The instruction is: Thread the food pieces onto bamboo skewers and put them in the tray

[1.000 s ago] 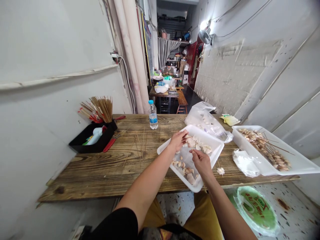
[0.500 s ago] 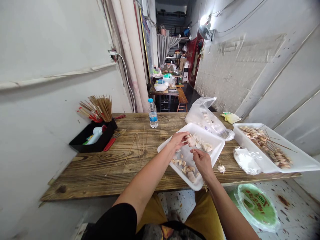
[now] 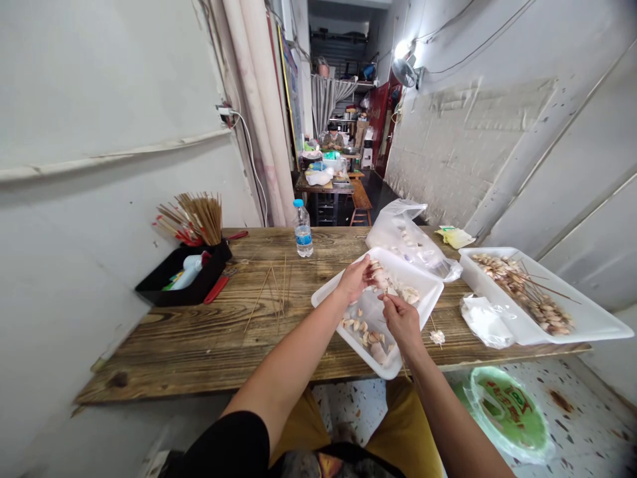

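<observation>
A white foam tray (image 3: 328,295) with several pale meat pieces lies on the wooden table (image 3: 209,338) in front of me. My left hand (image 3: 354,279) is over the tray's far half, fingers pinched on a pale meat piece (image 3: 378,273). My right hand (image 3: 401,317) is just nearer, fingers closed on a thin wooden skewer whose tip points toward that piece. More cut pieces (image 3: 365,330) lie in the tray's near half.
A second white tray (image 3: 592,318) with finished skewers sits at the right, with plastic bags (image 3: 405,236) beside it. Loose skewers (image 3: 276,285), a water bottle (image 3: 303,229) and a black bin (image 3: 182,282) holding a skewer bundle are on the left. A green-printed bag (image 3: 507,411) lies on the floor.
Both hands stayed over the tray; my left hand lifted its meat piece slightly and drew closer to my right hand's skewer.
</observation>
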Demonstrator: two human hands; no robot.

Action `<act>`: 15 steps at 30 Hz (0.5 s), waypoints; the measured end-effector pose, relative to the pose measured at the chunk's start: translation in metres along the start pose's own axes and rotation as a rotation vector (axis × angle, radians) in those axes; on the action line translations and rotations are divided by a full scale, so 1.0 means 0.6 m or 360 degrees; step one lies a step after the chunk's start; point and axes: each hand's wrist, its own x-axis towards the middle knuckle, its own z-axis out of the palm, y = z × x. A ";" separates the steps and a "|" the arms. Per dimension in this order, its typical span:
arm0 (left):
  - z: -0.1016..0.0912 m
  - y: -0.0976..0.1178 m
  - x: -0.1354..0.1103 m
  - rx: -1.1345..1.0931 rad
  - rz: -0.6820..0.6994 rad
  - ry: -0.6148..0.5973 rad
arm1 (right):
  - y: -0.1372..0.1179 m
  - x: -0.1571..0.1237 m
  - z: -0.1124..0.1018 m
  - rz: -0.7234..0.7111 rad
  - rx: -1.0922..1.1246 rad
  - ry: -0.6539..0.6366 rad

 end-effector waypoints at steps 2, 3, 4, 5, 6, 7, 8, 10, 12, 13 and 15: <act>0.003 0.000 -0.003 -0.0028 -0.0127 -0.0155 | 0.005 0.006 0.003 -0.0015 -0.0011 -0.0021; 0.004 0.000 -0.005 -0.0031 -0.0178 -0.0188 | 0.008 0.010 0.004 -0.0017 -0.0008 -0.0034; 0.005 0.000 -0.005 -0.0036 -0.0213 -0.0185 | 0.010 0.013 0.005 -0.0019 -0.0013 -0.0040; 0.006 0.001 -0.006 -0.0045 -0.0240 -0.0159 | 0.011 0.015 0.006 -0.0020 -0.0013 -0.0046; 0.007 0.001 -0.006 -0.0054 -0.0264 -0.0130 | 0.013 0.017 0.006 -0.0024 -0.0013 -0.0054; 0.007 0.002 -0.006 -0.0060 -0.0279 -0.0105 | 0.013 0.018 0.007 -0.0030 -0.0015 -0.0056; 0.007 0.002 -0.006 -0.0065 -0.0280 -0.0091 | 0.013 0.018 0.007 -0.0039 -0.0020 -0.0060; 0.007 0.001 -0.006 -0.0068 -0.0254 -0.0092 | 0.012 0.016 0.006 -0.0060 -0.0035 -0.0069; 0.006 0.000 -0.006 -0.0049 -0.0231 -0.0115 | 0.010 0.012 0.005 -0.0069 -0.0063 -0.0063; 0.004 -0.001 -0.006 -0.0036 -0.0240 -0.0129 | 0.009 0.010 0.004 -0.0076 -0.0082 -0.0056; 0.001 -0.002 -0.006 -0.0028 -0.0278 -0.0156 | 0.009 0.005 0.003 -0.0107 -0.0130 -0.0041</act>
